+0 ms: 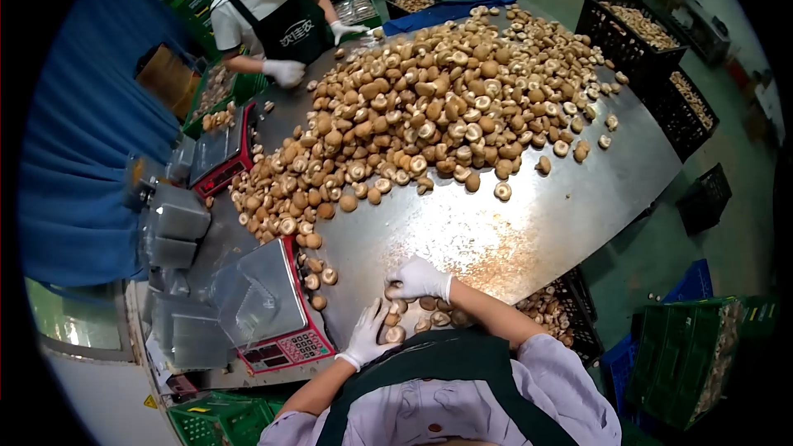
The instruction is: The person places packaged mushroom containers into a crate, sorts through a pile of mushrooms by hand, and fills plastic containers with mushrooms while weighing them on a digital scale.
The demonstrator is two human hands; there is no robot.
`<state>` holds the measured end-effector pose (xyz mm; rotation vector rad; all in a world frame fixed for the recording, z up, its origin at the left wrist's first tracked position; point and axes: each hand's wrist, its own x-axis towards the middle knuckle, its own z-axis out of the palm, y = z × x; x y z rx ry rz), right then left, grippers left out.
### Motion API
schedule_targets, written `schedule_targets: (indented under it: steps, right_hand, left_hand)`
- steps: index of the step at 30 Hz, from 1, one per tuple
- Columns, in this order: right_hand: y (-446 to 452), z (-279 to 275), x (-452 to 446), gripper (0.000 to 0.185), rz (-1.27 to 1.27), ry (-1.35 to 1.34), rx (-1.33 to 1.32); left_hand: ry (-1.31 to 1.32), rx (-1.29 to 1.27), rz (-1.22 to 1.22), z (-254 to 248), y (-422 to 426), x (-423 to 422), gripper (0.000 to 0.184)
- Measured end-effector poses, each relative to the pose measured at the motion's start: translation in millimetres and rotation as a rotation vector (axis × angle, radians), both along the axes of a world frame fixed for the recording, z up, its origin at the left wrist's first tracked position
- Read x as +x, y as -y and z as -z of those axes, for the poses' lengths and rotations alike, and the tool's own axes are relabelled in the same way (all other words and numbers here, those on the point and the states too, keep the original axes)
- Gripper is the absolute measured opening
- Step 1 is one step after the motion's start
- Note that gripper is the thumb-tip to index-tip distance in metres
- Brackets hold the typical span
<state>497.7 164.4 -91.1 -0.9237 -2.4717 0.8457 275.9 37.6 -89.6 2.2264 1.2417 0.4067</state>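
My right hand [421, 279], in a white glove, is closed with its fingertips on a mushroom [392, 289], mostly covered by the fingers. Left of it, my left hand [369, 335], also gloved, rests on the metal table with its fingers stretched out beside a small group of mushrooms [396, 334]. These brown-capped, pale-stemmed mushrooms lie close to my apron, some with the underside up. Beyond both hands spreads a large heap of mushrooms [429, 99] on the steel table [405, 235].
A red scale [293, 348] with a clear plastic tray [256, 306] stands at left, near stacked clear trays [178, 223]. Another scale [223, 169] is farther back. Across the table is a co-worker [277, 16] in white gloves. Black crates [632, 45] of mushrooms line the right.
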Motion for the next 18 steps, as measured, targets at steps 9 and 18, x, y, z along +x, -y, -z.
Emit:
schedule_targets:
  steps: [9,18]
  right_hand:
    - [49.1,-7.8,74.9,0.037,0.124,0.177,-0.191]
    - [99.8,-25.9,145.3,0.031,0.5,0.146,-0.281]
  left_hand:
    - [0.061,0.128,0.375,14.9,-36.5,43.2,0.071]
    - [0.377,0.277,0.753,1.6,-68.9,155.9,0.044]
